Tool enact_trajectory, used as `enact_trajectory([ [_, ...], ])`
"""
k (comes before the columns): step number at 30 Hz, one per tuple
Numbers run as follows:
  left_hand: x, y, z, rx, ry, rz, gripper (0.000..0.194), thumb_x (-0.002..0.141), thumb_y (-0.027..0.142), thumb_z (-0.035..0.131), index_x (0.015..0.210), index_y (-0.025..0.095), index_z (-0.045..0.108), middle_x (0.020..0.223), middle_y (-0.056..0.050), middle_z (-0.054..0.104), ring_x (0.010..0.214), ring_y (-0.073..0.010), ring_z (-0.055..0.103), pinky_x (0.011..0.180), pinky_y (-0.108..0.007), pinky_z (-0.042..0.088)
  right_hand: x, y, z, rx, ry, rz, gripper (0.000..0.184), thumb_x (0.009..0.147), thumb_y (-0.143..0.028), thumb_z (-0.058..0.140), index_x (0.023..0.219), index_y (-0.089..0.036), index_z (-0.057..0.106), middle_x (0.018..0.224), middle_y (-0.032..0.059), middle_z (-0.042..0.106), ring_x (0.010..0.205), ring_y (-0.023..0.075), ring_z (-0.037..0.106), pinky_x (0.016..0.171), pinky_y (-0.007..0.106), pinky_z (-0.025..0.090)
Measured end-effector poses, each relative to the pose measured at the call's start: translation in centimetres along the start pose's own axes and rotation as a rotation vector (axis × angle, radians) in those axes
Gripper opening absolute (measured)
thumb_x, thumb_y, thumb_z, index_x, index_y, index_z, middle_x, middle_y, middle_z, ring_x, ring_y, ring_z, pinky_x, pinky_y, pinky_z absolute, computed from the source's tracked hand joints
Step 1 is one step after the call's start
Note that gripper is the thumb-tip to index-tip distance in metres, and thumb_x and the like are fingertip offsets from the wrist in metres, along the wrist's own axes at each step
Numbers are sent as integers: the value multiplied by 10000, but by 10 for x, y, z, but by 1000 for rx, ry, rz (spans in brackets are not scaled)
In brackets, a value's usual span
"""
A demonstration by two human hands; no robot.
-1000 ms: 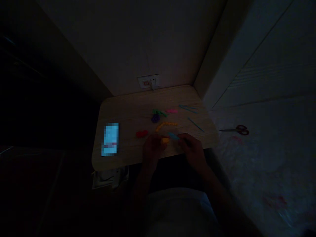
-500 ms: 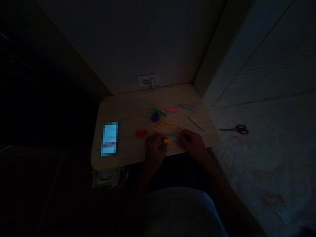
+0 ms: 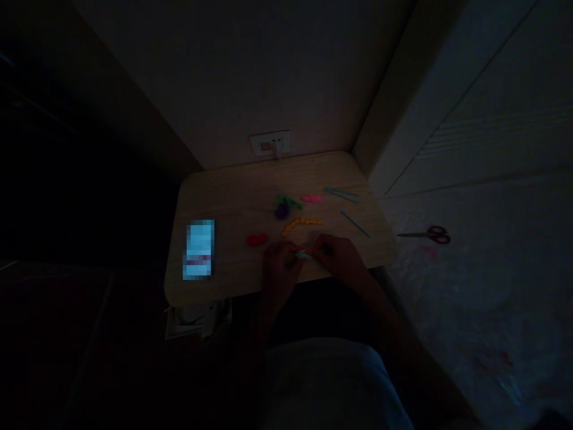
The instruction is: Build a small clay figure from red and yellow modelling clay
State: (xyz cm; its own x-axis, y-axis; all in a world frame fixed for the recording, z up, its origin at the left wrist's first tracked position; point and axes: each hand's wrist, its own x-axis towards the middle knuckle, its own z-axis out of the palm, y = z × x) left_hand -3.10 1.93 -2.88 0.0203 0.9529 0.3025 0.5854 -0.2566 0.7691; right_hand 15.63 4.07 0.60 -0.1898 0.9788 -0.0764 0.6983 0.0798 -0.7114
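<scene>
Between my two hands, over the front edge of the small wooden table, is a little light-blue and orange strip point(image 3: 302, 254); its material is too dim to tell. My left hand point(image 3: 281, 266) is closed, pinching its left end. At the other end the fingertips of my right hand point(image 3: 336, 254) are closed on it. Just beyond my fingers lies a bumpy orange strand point(image 3: 302, 221), bent in a curve. A red lumpy piece point(image 3: 256, 240) rests to the left of it. Farther back are a dark purple ball point(image 3: 282, 211), green thin pieces point(image 3: 293, 202) and a pink piece point(image 3: 312, 199).
Several thin blue sticks point(image 3: 355, 223) lie on the table's point(image 3: 233, 197) right side. A lit phone point(image 3: 199, 249), its screen blurred, lies at the left. Scissors point(image 3: 425, 235) rest on the pale covering at right. A wall socket point(image 3: 270, 143) with a plug is behind.
My right hand has moved left, closer to my left hand. The strip has turned between the fingers and shows less of its length. The other things stay in place.
</scene>
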Motion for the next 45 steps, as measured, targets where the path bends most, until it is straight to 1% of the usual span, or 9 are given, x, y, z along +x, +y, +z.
enact_trajectory([
  [5, 1, 0, 0, 7, -5, -7, 193, 777, 133, 807, 925, 230, 730, 1036, -51, 759, 1027, -276, 689, 1000, -478, 508, 2, -4, -2, -105, -1, 19, 199, 935, -391, 712, 855, -213, 744, 793, 43, 764, 715, 195, 678, 624, 281, 364],
  [8, 1, 0, 0, 7, -3, -5, 197, 772, 133, 815, 922, 225, 728, 1022, -51, 759, 1013, -273, 690, 994, -473, 507, 3, -5, -3, -120, -11, 25, 187, 932, -382, 717, 860, -212, 748, 768, 39, 754, 701, 193, 668, 614, 278, 351],
  [15, 0, 1, 1, 34, -4, -41, 250, 743, 114, 837, 934, 229, 723, 1057, -42, 755, 1060, -271, 681, 1021, -464, 503, 11, 7, -4, 43, -1, -42, 162, 919, -324, 717, 839, -184, 733, 819, 40, 762, 774, 188, 679, 699, 265, 420],
  [19, 0, 1, 0, 36, -15, -46, 278, 727, 103, 847, 940, 229, 719, 1050, -36, 753, 1041, -265, 682, 1018, -461, 501, 15, 7, -6, -30, -22, -38, 197, 925, -361, 715, 841, -185, 744, 802, 40, 756, 755, 191, 668, 688, 272, 398],
  [26, 3, 1, -1, 41, -42, -11, 277, 726, 91, 839, 927, 226, 704, 994, -24, 754, 999, -263, 678, 1002, -464, 489, 18, -1, -9, -146, -35, -28, 174, 923, -358, 721, 850, -204, 755, 834, 43, 771, 782, 202, 681, 654, 270, 357],
  [32, 3, 3, -2, 37, -34, -36, 257, 739, 96, 834, 924, 229, 714, 987, -28, 748, 1003, -260, 673, 985, -453, 497, 18, 1, -7, -25, -31, -79, 170, 920, -334, 732, 840, -185, 749, 825, 35, 772, 760, 182, 680, 682, 262, 394],
  [36, 2, 4, -1, 50, -18, -57, 208, 749, 126, 845, 881, 228, 723, 947, -29, 745, 982, -265, 674, 971, -457, 503, 13, 2, -4, -61, -28, -89, 170, 931, -336, 726, 859, -184, 752, 838, 42, 772, 759, 185, 675, 677, 267, 385],
  [40, 2, 2, 0, 71, -14, -57, 202, 749, 143, 852, 889, 234, 738, 949, -30, 751, 974, -269, 676, 971, -469, 504, 13, 3, -2, -119, 2, -104, 148, 928, -328, 730, 883, -189, 754, 880, 56, 774, 813, 202, 686, 694, 274, 387],
  [45, 2, 1, 1, 75, -4, -37, 212, 755, 130, 840, 909, 239, 743, 944, -26, 754, 976, -264, 678, 979, -460, 505, 15, 3, -2, -47, -5, -108, 156, 928, -320, 723, 853, -185, 741, 826, 38, 763, 764, 185, 681, 688, 266, 400],
])
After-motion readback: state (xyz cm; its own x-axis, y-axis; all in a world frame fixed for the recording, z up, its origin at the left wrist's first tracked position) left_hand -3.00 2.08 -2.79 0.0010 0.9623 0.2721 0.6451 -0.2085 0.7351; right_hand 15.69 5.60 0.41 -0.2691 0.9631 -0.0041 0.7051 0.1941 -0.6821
